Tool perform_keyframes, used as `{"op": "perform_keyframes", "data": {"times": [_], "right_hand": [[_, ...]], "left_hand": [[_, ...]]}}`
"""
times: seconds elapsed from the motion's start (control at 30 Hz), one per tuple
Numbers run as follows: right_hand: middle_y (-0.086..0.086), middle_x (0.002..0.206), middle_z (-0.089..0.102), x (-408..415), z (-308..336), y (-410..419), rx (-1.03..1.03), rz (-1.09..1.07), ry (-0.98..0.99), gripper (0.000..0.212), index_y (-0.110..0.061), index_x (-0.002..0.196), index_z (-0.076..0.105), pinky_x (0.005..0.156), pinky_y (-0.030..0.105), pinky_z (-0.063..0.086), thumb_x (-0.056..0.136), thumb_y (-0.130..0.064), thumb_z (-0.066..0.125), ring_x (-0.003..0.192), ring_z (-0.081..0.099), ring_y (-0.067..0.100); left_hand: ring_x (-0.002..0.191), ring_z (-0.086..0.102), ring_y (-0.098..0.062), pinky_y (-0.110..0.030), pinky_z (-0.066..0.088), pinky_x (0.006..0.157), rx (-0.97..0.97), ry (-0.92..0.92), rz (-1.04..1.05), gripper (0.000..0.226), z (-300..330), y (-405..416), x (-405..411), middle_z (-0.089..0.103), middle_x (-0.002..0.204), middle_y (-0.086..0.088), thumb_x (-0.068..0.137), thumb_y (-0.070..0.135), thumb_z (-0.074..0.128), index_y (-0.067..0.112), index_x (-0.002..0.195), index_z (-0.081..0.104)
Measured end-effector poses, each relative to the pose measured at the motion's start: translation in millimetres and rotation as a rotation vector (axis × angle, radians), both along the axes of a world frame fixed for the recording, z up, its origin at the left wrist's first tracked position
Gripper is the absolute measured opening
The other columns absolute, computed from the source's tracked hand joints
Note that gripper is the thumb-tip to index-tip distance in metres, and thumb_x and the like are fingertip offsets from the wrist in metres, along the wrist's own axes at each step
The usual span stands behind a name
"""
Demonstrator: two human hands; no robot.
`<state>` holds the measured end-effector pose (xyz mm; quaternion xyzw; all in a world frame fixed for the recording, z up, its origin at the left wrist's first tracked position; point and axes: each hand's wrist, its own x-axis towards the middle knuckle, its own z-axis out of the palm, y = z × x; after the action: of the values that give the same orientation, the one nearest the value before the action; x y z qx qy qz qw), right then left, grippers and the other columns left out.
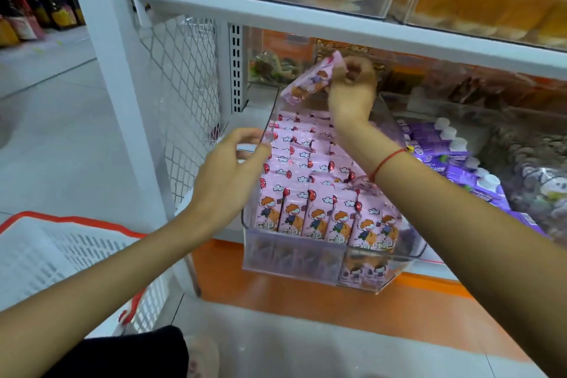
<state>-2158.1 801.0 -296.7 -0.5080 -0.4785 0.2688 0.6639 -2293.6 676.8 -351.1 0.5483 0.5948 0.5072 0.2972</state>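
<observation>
The right hand (351,87) pinches one pink packet (310,80) above the clear bin (322,258); the left hand (228,169) grips the bin's left wall.

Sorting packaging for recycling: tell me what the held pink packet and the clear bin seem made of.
The pink packet, pinched by the right hand: probably thin glossy plastic film; printed, with shiny highlights. The clear bin: rigid transparent plastic, perhaps acrylic; packets show through its walls, edges glint.

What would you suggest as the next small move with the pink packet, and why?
Probably lower the pink packet into the back of the clear bin: the right hand pinches it above the rows, and the left hand steadies the rim.
</observation>
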Motion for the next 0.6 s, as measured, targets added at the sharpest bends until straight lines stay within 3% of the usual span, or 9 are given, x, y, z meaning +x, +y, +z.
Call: {"op": "perform_keyframes", "data": {"times": [0.03, 0.1, 0.17, 0.23, 0.3, 0.37, 0.47, 0.6], "right_hand": [[0.014, 0.096, 0.06, 7, 3, -12, -0.006, 0.009, 0.055, 0.007, -0.009, 0.094, 0.053, 0.084, 0.033, 0.051, 0.096, -0.015, 0.053, 0.091, 0.06, 0.028], [0.015, 0.098, 0.062, 23, 8, -41, -0.049, 0.017, 0.034, 0.01, -0.011, 0.097, 0.053, 0.09, 0.039, 0.05, 0.097, -0.02, 0.053, 0.096, 0.061, 0.031], [0.011, 0.088, 0.06, 41, 12, -72, -0.072, 0.084, -0.028, 0.01, -0.009, 0.101, 0.053, 0.076, 0.029, 0.052, 0.098, -0.019, 0.05, 0.08, 0.059, 0.023], [0.003, 0.075, 0.057, 57, 12, -103, -0.093, 0.148, -0.055, 0.012, -0.007, 0.105, 0.054, 0.064, 0.023, 0.049, 0.098, -0.014, 0.048, 0.063, 0.054, 0.009], [-0.007, 0.064, 0.058, 68, 12, -128, -0.119, 0.173, -0.022, 0.01, -0.008, 0.101, 0.056, 0.06, 0.019, 0.049, 0.098, -0.014, 0.049, 0.053, 0.052, 0.001], [-0.007, 0.062, 0.058, 75, 12, -145, -0.146, 0.204, 0.071, 0.008, -0.012, 0.092, 0.056, 0.058, 0.016, 0.048, 0.098, -0.013, 0.05, 0.053, 0.054, 0.0], [0.0, 0.075, 0.06, 81, 8, -159, -0.196, 0.267, 0.172, 0.011, -0.011, 0.092, 0.059, 0.061, 0.018, 0.048, 0.098, -0.012, 0.049, 0.063, 0.056, 0.007], [-0.008, 0.07, 0.066, 85, 2, -166, -0.225, 0.331, 0.157, 0.014, -0.016, 0.086, 0.062, 0.057, 0.014, 0.046, 0.096, -0.02, 0.053, 0.064, 0.061, 0.002]], "left_hand": [[0.094, 0.062, -0.006, -0.039, 0.053, 0.085, 0.05, 0.073, 0.033, 0.028, 4, -1, -2, 0.063, 0.107, 0.015, 0.089, 0.036, 0.062, 0.029, 0.116, 0.058], [0.094, 0.057, -0.003, -0.026, 0.049, 0.078, 0.197, 0.186, 0.092, 0.031, 15, -6, -3, 0.061, 0.113, 0.011, 0.087, 0.028, 0.066, 0.026, 0.117, 0.057], [0.094, 0.054, 0.002, -0.013, 0.045, 0.071, 0.35, 0.2, 0.059, 0.029, 31, -14, 3, 0.059, 0.115, 0.01, 0.088, 0.023, 0.064, 0.026, 0.116, 0.057], [0.102, 0.054, 0.005, -0.008, 0.044, 0.074, 0.409, 0.202, -0.078, 0.033, 43, -23, 18, 0.056, 0.122, 0.011, 0.09, 0.024, 0.06, 0.025, 0.122, 0.054], [0.115, 0.052, 0.001, -0.019, 0.047, 0.089, 0.335, 0.237, -0.246, 0.044, 45, -32, 39, 0.053, 0.132, 0.012, 0.093, 0.034, 0.057, 0.027, 0.135, 0.045], [0.115, 0.055, -0.004, -0.028, 0.049, 0.093, 0.213, 0.21, -0.362, 0.047, 43, -40, 55, 0.055, 0.132, 0.011, 0.093, 0.038, 0.057, 0.028, 0.137, 0.044], [0.097, 0.063, 0.003, -0.017, 0.052, 0.081, 0.144, 0.072, -0.453, 0.029, 34, -47, 66, 0.064, 0.112, 0.012, 0.094, 0.031, 0.057, 0.025, 0.122, 0.056], [0.094, 0.063, 0.007, -0.006, 0.047, 0.079, 0.117, -0.082, -0.469, 0.021, 20, -54, 71, 0.064, 0.101, 0.016, 0.096, 0.024, 0.054, 0.025, 0.116, 0.056]]}}
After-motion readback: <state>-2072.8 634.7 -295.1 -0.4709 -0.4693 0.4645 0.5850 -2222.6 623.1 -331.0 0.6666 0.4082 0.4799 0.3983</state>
